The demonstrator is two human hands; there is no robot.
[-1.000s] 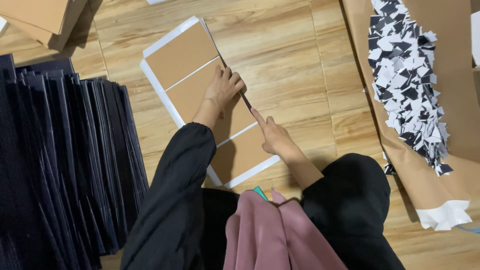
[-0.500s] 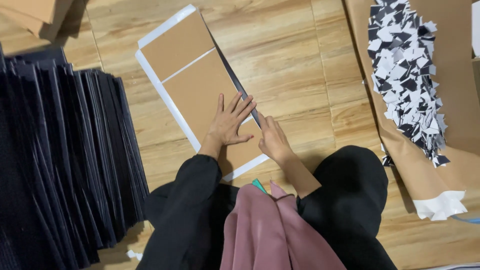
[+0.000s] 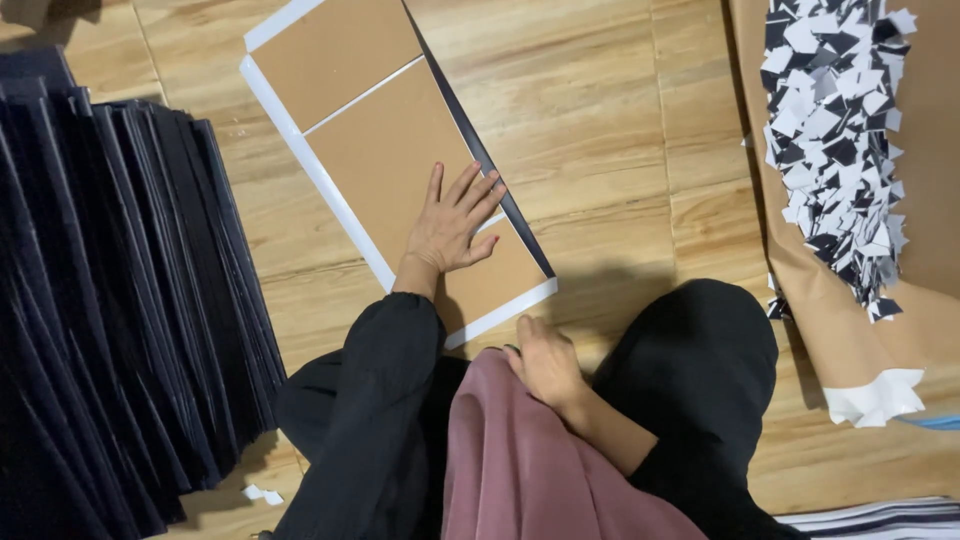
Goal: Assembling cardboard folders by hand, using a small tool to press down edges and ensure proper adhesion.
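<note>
Brown board under left hand, flat fingers

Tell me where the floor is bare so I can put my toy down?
The widest bare floor lies between the brown boards and the brown paper holding the paper scraps. A narrower strip runs between the boards and the stack of dark sheets. It is crowded near the left hand, right hand and knees.

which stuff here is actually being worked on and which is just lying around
In use:
left hand, flat on the brown boards
white sheet under the boards
right hand, on the pink cloth

Lying about:
dark stack
paper scraps
brown paper
</note>
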